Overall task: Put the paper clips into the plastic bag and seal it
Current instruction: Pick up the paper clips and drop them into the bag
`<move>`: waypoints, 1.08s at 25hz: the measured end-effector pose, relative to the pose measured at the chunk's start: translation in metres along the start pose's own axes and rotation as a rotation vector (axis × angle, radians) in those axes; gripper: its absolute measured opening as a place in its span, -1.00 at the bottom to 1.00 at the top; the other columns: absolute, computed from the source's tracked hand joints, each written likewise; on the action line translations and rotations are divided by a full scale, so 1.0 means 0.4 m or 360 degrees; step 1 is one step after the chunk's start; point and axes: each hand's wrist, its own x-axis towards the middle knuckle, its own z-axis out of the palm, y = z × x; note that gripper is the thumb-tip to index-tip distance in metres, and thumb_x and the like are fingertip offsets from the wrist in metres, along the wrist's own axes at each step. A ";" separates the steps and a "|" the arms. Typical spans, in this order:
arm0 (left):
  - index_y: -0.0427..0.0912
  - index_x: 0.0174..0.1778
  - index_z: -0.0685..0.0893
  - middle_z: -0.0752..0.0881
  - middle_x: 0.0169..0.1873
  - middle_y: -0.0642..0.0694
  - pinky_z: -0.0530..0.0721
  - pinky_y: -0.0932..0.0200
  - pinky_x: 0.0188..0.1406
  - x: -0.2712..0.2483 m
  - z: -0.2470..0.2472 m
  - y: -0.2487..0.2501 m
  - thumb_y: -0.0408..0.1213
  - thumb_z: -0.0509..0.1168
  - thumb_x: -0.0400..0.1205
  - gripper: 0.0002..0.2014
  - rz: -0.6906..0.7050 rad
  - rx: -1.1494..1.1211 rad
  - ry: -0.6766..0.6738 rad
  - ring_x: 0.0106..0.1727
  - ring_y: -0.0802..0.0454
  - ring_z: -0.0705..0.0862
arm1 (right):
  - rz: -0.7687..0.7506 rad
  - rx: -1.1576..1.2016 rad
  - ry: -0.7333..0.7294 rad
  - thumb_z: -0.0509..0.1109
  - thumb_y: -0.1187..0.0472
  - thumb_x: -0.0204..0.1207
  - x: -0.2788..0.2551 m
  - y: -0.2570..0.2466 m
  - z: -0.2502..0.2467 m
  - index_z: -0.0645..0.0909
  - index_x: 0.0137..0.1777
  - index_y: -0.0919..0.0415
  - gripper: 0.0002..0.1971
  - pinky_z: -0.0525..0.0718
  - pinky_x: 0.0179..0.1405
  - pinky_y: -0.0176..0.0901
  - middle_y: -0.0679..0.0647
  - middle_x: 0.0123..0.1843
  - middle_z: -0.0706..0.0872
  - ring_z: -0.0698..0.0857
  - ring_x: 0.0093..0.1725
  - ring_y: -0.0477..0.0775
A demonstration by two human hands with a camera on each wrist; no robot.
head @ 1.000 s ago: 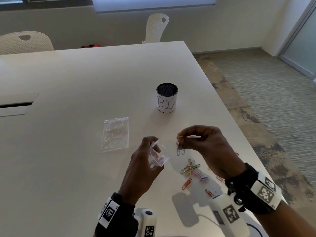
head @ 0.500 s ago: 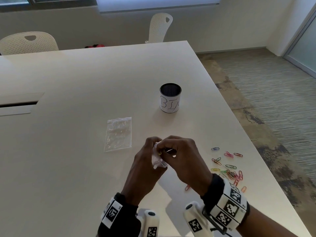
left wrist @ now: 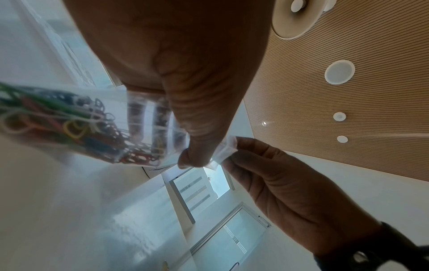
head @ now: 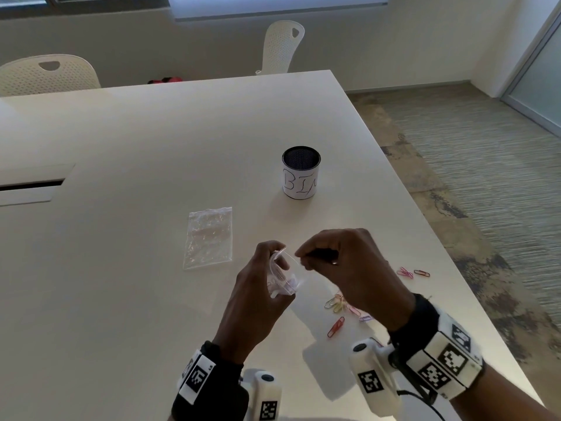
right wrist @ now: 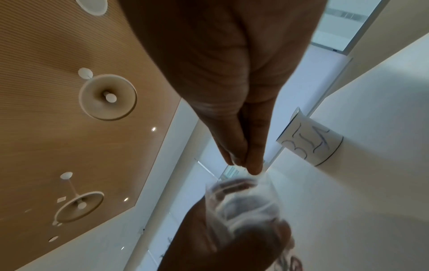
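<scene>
Many paper clips (left wrist: 69, 121) are already inside the small plastic bag (head: 283, 278), which you hold above the table (head: 151, 147), in front of you, betw. both hands. Its mouth is pulled open at the top. More loose clips (head: 341, 311) lie on the table under and to the right of your right wrist, and a few more (head: 413, 272) are further right, near the table edge.

Risk, as I judge it: the bag is held tilted and open, so if you pull the rim too wide or let one side go, the clips inside can slide out. The rim is thin and slippery; your pinch on it is only at the corner, so it may slip. Also, if a clip sits in the zip line, the seal will prob. not close fully.

Your left hand (head: 261, 287) has its fingers curled round the bag body, and its thumb presses the rim. Your right hand (head: 346, 268) is closed in a tight pinch, thumb and fingertips (right wrist: 246, 161) on the bag's top corner. Whether it also holds a clip, I cannot tell.

Around: a second, flat clear bag (head: 209, 238) lies on the table to the left, apart from your hands. A dark mesh cup (head: 301, 177) with handwritten label stands further away. Two white chairs (head: 282, 45) are beyond the table.
</scene>
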 end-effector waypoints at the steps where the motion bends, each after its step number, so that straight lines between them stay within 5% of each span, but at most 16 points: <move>1: 0.09 0.36 0.46 0.73 0.02 0.15 0.69 0.46 -0.15 -0.001 0.001 -0.002 -0.38 0.60 0.48 -0.37 0.0002 0.0006 0.0007 0.00 0.14 0.75 | 0.0051 -0.0002 0.0009 0.60 0.34 0.52 -0.008 0.013 -0.022 0.88 0.05 0.14 -0.85 0.81 -0.04 -0.39 -0.07 -0.13 0.90 0.85 -0.17 -0.22; 8: 0.16 0.37 0.44 0.71 0.02 0.14 0.65 0.51 -0.18 -0.001 0.002 -0.009 -0.37 0.60 0.51 -0.36 0.0024 0.0001 0.0016 0.00 0.14 0.74 | 0.0499 -0.0505 -0.0007 0.53 0.31 0.59 -0.119 0.215 -0.200 0.81 0.12 0.02 -0.80 0.72 -0.17 -0.42 -0.16 -0.07 0.83 0.78 -0.19 -0.27; 13: 0.16 0.37 0.44 0.72 0.01 0.15 0.63 0.53 -0.14 -0.001 0.008 -0.006 -0.32 0.60 0.52 -0.38 0.0034 0.0053 0.0015 0.01 0.13 0.74 | 0.0847 -0.0824 -0.0167 0.40 0.26 0.65 -0.219 0.323 -0.239 0.57 0.54 0.08 -0.55 0.72 0.32 0.07 0.05 0.39 0.63 0.67 0.29 0.07; 16: 0.14 0.36 0.45 0.72 -0.01 0.14 0.65 0.51 -0.14 -0.002 0.012 -0.002 -0.32 0.60 0.53 -0.40 0.0046 0.0059 0.0008 0.00 0.12 0.75 | 0.0937 -0.0840 -0.0255 0.28 0.29 0.69 -0.227 0.320 -0.224 0.45 0.66 0.10 -0.48 0.55 0.46 -0.02 0.06 0.50 0.47 0.50 0.48 0.12; 22: 0.13 0.36 0.45 0.73 -0.02 0.15 0.65 0.53 -0.14 -0.002 0.013 0.004 -0.33 0.59 0.54 -0.41 0.0037 0.0050 0.0015 0.00 0.15 0.75 | 0.0768 -0.0620 -0.0446 0.37 0.11 0.72 -0.253 0.240 -0.198 0.53 0.55 -0.01 -0.59 0.56 0.10 -0.45 -0.10 0.40 0.53 0.62 0.16 -0.18; 27: 0.11 0.34 0.45 0.72 -0.02 0.16 0.66 0.51 -0.15 -0.006 0.012 0.001 -0.33 0.59 0.54 -0.42 0.0044 0.0046 0.0024 -0.01 0.14 0.75 | 0.1016 -0.0768 -0.0490 0.69 -0.15 0.35 -0.284 0.210 -0.210 0.36 0.62 -0.09 -0.12 0.70 0.10 -0.24 -0.11 0.36 0.46 0.65 0.10 -0.13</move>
